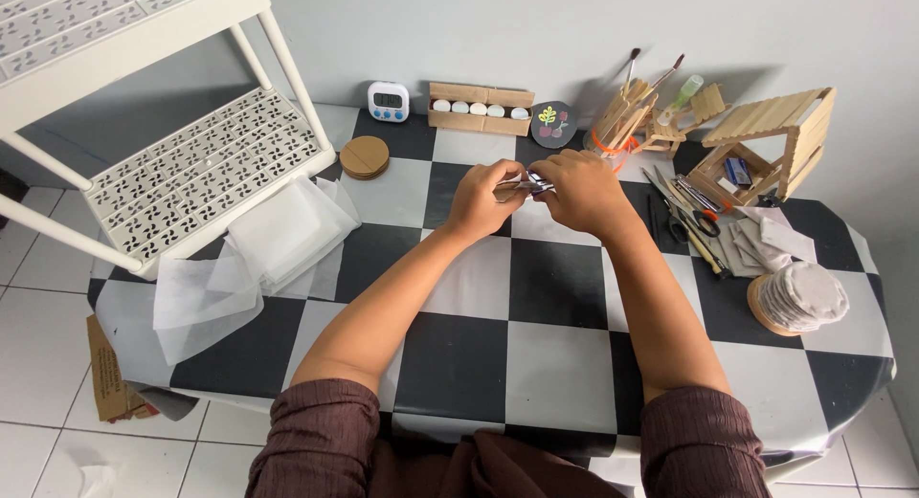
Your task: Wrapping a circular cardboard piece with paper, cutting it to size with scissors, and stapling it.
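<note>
1. The fingertips of the left hand and the right hand meet over the far middle of the checkered table, both pinched closed on a small shiny crumpled piece (foil or a wrapper; too small to tell) held between them, just above the tabletop.
2. Judging by the grip, the step in hand is a fine working of that piece between the fingertips, folding or opening it. The next move seems to call for a steady two-handed pinch and small pulls, not force.
3. Just beyond the fingers stand a wooden tray of small round pots, a dark round painted disc and a stick-built brush holder.
4. Right of the right hand lie scissors and other tools, grey fabric squares, and a stack of round pads; a small stick-built house stands further back.
5. Left of the left hand are round cork coasters, a small digital timer, white sheets and a white perforated rack.
</note>
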